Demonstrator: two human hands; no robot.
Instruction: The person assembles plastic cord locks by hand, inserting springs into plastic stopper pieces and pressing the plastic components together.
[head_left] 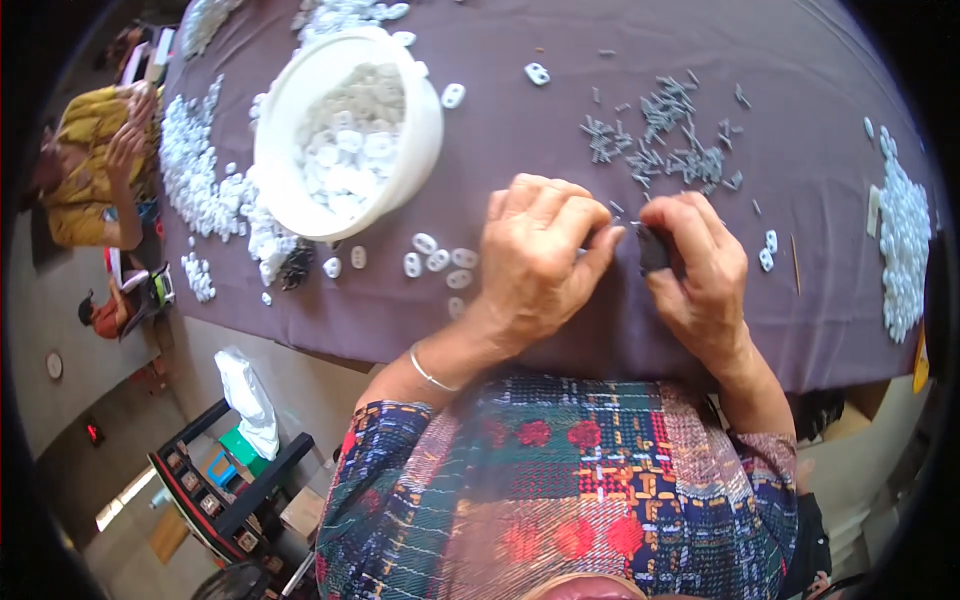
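Note:
My left hand (pixel 545 255) is closed, thumb and index finger pinched together just above the cloth; what they hold, if anything, is too small to make out. Close beside it, my right hand (pixel 700 265) has its fingers curled around a small dark piece (pixel 653 250), whose kind I cannot tell. The fingertips of both hands almost meet. Just beyond them lies a loose heap of small grey screw-like pins (pixel 668 130). Several white oval plastic pieces with two holes (pixel 438 260) lie to the left of my left hand.
A white plastic tub (pixel 425 150) of white pieces stands tilted at the left. White pieces heap behind it (pixel 195 150) and at the far right (pixel 903 250). A thin stick (pixel 796 265) lies near two white pieces (pixel 768 250). Another person (pixel 95 165) sits at the left.

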